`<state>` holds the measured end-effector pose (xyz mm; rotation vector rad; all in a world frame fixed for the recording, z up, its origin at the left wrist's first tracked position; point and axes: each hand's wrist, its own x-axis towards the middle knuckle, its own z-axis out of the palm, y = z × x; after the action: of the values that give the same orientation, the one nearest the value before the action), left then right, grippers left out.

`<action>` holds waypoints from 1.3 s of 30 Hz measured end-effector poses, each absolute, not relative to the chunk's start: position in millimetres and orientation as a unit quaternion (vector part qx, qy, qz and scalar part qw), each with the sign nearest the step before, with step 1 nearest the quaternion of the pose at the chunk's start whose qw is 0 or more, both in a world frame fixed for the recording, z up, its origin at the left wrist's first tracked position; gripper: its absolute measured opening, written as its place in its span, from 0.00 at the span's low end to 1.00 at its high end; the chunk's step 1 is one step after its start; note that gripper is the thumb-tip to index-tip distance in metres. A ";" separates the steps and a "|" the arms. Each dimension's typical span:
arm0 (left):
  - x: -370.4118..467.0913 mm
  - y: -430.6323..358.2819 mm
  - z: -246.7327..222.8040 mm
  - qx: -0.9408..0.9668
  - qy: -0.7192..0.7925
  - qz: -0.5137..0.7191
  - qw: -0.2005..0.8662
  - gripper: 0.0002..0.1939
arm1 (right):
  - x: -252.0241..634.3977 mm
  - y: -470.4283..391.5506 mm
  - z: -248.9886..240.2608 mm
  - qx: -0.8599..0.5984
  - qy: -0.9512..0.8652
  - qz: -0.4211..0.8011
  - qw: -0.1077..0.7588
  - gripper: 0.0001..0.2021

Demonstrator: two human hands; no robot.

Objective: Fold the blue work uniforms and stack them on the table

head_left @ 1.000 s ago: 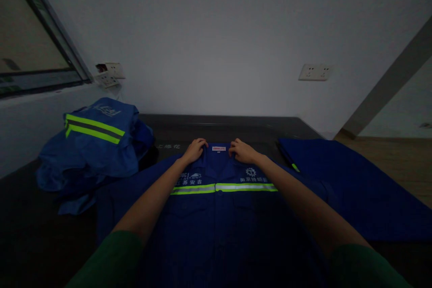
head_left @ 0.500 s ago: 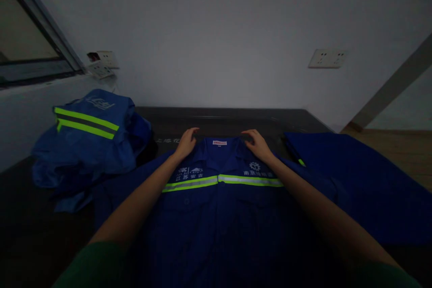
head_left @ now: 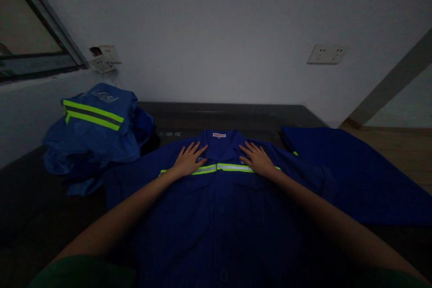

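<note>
A dark blue work jacket (head_left: 219,207) lies front up, its collar away from me and a yellow-green reflective stripe across the chest. My left hand (head_left: 189,160) rests flat on the left chest, fingers spread, covering most of the print there. On the other side of the collar, my right hand (head_left: 258,159) lies palm down with its fingers apart, over the right-hand print and part of the stripe. Neither hand grips the cloth. Inside the collar a white label (head_left: 219,135) shows. The jacket's lower part fades into shadow.
A heap of blue work clothes (head_left: 97,128) with reflective stripes sits at the left. Folded blue cloth (head_left: 351,171) lies at the right. Behind the dark table (head_left: 216,110) rises a wall with a socket plate (head_left: 326,54). The room is dim.
Both hands have come down from beside the collar, back toward me, onto the chest of the jacket. Their fingers, curved before, now lie flat and spread. The camera view has shifted slightly.
</note>
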<state>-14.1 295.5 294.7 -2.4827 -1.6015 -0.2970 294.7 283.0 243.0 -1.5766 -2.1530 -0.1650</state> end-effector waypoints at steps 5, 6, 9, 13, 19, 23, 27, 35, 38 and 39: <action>-6.4 310.4 300.8 -0.828 -0.543 -0.113 0.077 0.31 | 297.1 298.2 247.1 -0.575 -0.783 -0.066 0.228 0.29; -4.6 312.2 301.3 -0.826 -0.546 -0.114 0.079 0.31 | 297.3 300.4 247.4 -0.574 -0.783 -0.066 0.230 0.29; 0.1 314.5 301.5 -0.822 -0.548 -0.129 0.088 0.32 | 296.3 302.4 248.5 -0.570 -0.782 -0.069 0.242 0.27; 0.5 312.0 300.3 -0.813 -0.537 -0.192 0.115 0.28 | 295.9 295.0 253.2 -0.575 -0.761 -0.089 0.287 0.24; -26.7 309.0 302.6 -0.767 -0.586 -0.218 0.145 0.24 | 325.8 287.3 259.3 -0.632 -0.701 -0.111 0.310 0.22; -53.6 314.9 305.0 -0.749 -0.624 -0.197 0.108 0.25 | 352.5 291.0 259.0 -0.672 -0.685 -0.085 0.268 0.21; -62.9 330.2 315.7 -0.750 -0.608 -0.234 0.115 0.20 | 352.3 300.0 271.3 -0.659 -0.685 -0.103 0.294 0.18; -34.8 386.4 338.8 -0.783 -0.541 -0.285 0.115 0.18 | 314.6 355.2 293.4 -0.615 -0.699 -0.092 0.352 0.15; -26.6 403.6 337.5 -0.804 -0.514 -0.285 0.091 0.12 | 309.7 374.1 289.1 -0.601 -0.712 -0.071 0.357 0.11; -25.5 407.7 336.8 -0.808 -0.508 -0.286 0.083 0.11 | 309.4 378.3 287.4 -0.595 -0.716 -0.064 0.359 0.10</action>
<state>-25.5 407.7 336.8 -2.4132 -1.5165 -0.8555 309.4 378.3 287.4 -1.5349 -1.8466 -0.1657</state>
